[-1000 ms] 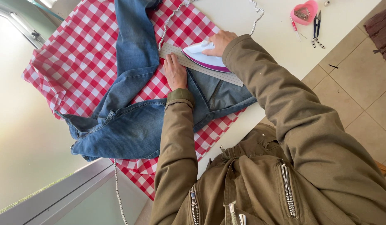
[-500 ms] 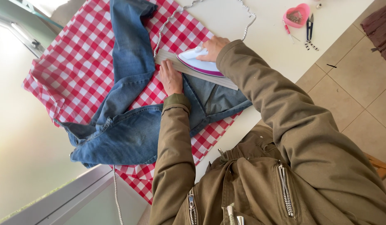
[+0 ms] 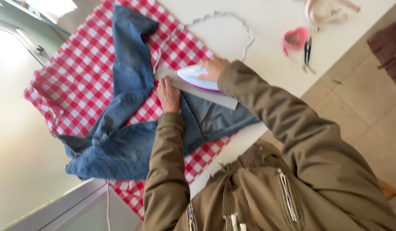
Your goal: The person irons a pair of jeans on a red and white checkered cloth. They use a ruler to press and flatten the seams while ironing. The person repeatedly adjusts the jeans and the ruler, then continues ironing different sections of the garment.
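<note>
Iron (image 3: 197, 78) is gripped by the right hand (image 3: 213, 68) on a grey strip (image 3: 206, 90) over jeans (image 3: 121, 128) on the bench (image 3: 266, 25), left hand (image 3: 169, 95) pressed flat beside it, so looks like most of the jeans is left to press.

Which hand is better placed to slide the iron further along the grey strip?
Right. The right hand already grips the iron on the grey strip; the left hand lies flat beside it, pressing on the jeans.

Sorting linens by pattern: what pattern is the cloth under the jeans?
Red-and-white check, seen in the head view: the cloth lies spread beneath the blue jeans.
</note>
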